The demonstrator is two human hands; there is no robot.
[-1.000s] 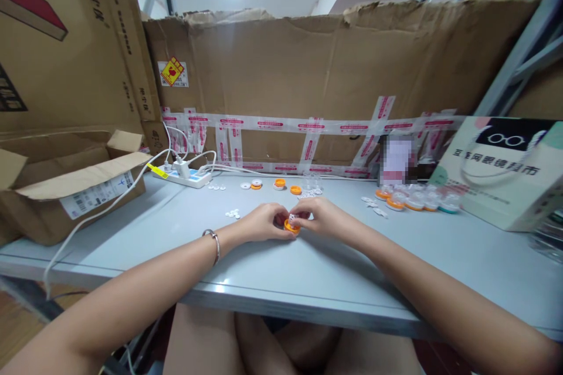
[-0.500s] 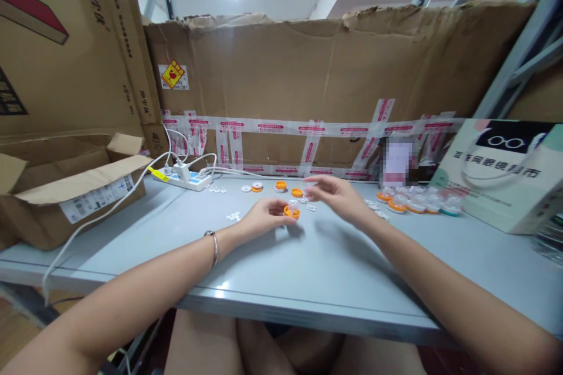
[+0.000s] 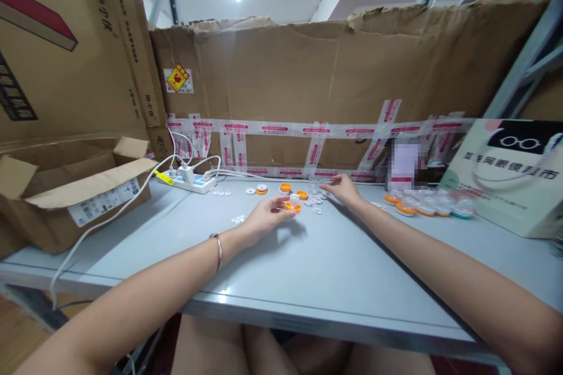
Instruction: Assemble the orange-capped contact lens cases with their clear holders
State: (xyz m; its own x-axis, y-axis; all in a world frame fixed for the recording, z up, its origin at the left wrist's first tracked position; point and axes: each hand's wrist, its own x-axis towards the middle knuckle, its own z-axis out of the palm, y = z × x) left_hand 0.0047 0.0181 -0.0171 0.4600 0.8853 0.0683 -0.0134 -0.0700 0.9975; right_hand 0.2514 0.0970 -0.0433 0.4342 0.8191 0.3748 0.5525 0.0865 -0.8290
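My left hand (image 3: 266, 217) pinches an orange plastic ring (image 3: 292, 207) between thumb and fingers, just above the table. A small clear and white piece (image 3: 295, 197) stands up in the middle of that ring. Farther back, my right hand (image 3: 345, 190) has its fingertips closed at the edge of a clear plastic cover (image 3: 315, 186). Below those fingertips lie several white patterned discs (image 3: 317, 210). Two orange rings, one (image 3: 302, 194) nearer the right hand and another (image 3: 285, 187) farther left, lie behind the held ring.
White discs (image 3: 250, 191) and small white pieces (image 3: 238, 220) lie left of centre. A power strip (image 3: 193, 181) with cables and an open carton (image 3: 83, 199) are at left. Clear-domed pieces with coloured rims (image 3: 426, 205) and a paper bag (image 3: 505, 181) stand at right. Cardboard (image 3: 281, 70) walls the back.
My right hand has moved away from the left hand, back and right, to the clear cover. The left hand keeps hold of the orange ring. The view has shifted slightly.
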